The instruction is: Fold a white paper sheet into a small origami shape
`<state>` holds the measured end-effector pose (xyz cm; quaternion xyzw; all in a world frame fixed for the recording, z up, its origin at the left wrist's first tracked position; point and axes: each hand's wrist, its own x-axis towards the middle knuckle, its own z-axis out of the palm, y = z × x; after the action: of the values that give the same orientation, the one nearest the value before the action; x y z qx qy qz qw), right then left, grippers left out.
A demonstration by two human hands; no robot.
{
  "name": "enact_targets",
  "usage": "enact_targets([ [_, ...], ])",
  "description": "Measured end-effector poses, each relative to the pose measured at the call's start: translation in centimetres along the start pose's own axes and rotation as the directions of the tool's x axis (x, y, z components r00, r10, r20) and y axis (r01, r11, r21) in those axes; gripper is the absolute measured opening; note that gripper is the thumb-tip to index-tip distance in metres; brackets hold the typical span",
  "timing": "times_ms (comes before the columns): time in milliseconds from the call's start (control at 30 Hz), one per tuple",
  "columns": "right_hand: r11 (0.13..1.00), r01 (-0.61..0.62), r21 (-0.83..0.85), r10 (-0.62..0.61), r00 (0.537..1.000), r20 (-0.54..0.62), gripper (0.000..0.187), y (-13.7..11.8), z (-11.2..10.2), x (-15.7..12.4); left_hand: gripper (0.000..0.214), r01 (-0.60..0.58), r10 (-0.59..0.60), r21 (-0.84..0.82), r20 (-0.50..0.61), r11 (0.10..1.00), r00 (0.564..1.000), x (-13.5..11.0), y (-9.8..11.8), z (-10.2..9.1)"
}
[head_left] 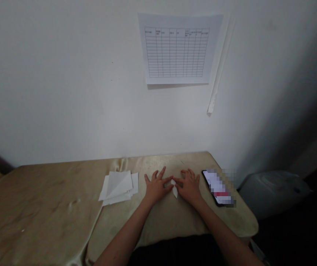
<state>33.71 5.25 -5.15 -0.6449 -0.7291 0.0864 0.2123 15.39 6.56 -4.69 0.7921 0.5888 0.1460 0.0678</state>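
Note:
A small folded piece of white paper (174,189), narrow and pointed at its near end, lies on the cloth-covered table between my hands. My left hand (157,187) holds it from the left with thumb and index finger, its other fingers spread over the cloth. From the right, the thumb and index finger of my right hand (188,185) hold the same paper, with the remaining fingers spread. The two index fingertips meet near its far end, and the fingertips cover part of its upper edges.
Left of my hands lies a loose stack of white paper sheets (119,186). A phone (216,188) with a lit screen rests to the right, partly pixelated. The table (50,207) stands against a wall bearing a printed chart (177,51). A pale plastic bag (272,192) sits beyond the table's right edge.

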Motion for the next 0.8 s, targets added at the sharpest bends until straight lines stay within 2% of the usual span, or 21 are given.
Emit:
enact_targets([
  [300,0.999,0.013,0.033,-0.011,0.998,-0.068,0.039,0.2,0.3,-0.1,0.053,-0.035,0.038,0.045,-0.061,0.998,0.997,-0.3,0.1,0.5],
  [400,0.997,0.024,0.073,-0.016,0.993,-0.115,0.034,0.2,0.0,-0.2,0.056,-0.029,0.029,0.009,-0.076,1.0,0.997,-0.4,0.4,0.2],
  [567,0.988,0.111,0.103,-0.095,0.985,-0.144,0.009,0.3,-0.4,-0.3,0.036,-0.058,0.051,-0.062,-0.112,0.996,0.992,-0.6,1.1,-0.5],
  [800,0.984,0.113,0.136,-0.091,0.983,-0.158,0.005,0.8,-0.2,0.0,0.007,-0.062,0.05,-0.121,-0.095,0.991,0.994,-0.5,1.2,-0.9],
])
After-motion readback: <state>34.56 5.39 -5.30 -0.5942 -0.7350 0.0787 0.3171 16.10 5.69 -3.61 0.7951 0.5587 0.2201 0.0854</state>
